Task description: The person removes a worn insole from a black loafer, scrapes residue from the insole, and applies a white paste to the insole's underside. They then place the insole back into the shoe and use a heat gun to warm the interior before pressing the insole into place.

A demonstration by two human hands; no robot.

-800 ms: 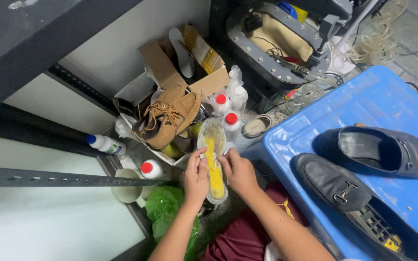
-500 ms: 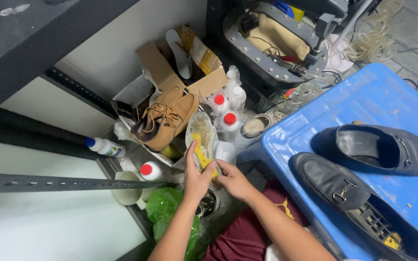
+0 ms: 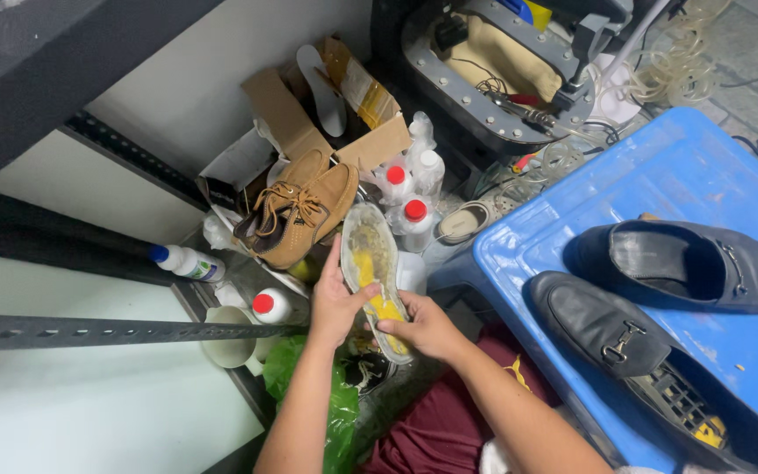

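Both hands hold a shoe sole (image 3: pixel 377 268) smeared with yellow glue, raised over the cluttered floor in front of the cardboard box. The left hand (image 3: pixel 337 303) is closed around its left edge, thumb on top; the right hand (image 3: pixel 423 326) is curled under the near end, fingers hidden beneath the sole.

The open cardboard box (image 3: pixel 309 123) stands against the wall with a white insole (image 3: pixel 319 88) upright inside and a yellow packet (image 3: pixel 363 88) leaning in it. A tan lace-up shoe (image 3: pixel 296 211) rests at the box mouth. Small white bottles with red caps (image 3: pixel 405 215) stand clustered just beside it, and one blue-capped bottle (image 3: pixel 186 262) lies near the shelf rail.

On the blue stool (image 3: pixel 660 175) sit two dark loafers (image 3: pixel 642 298); the nearer one's toe is cut off at the frame edge. A green bag (image 3: pixel 331 412) is partly hidden behind the left forearm, its contents unclear.
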